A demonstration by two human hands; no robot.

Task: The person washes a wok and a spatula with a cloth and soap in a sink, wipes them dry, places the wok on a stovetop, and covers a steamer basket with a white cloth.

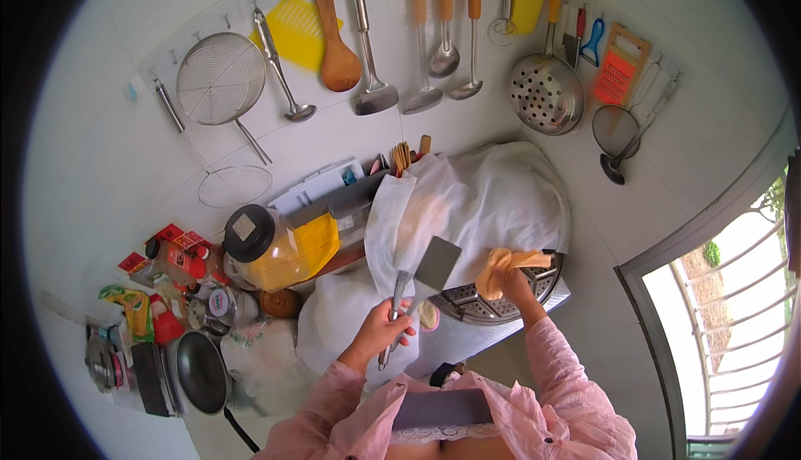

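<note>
My left hand grips two utensils together: a metal turner with a flat square blade, and what looks like a wire whisk, its metal handle pointing down towards me. An orange cloth is bunched in my right hand, over the edge of a dark perforated round rack. Behind both hands, a white cloth cover drapes over bulky things; what lies beneath is hidden. A small pink-rimmed round item lies just right of my left hand.
Hanging on the wall are a wire strainer, a wooden rice paddle, a perforated ladle and a grater. To the left stand a large black-lidded jar, several bottles and a frying pan. A barred window is at right.
</note>
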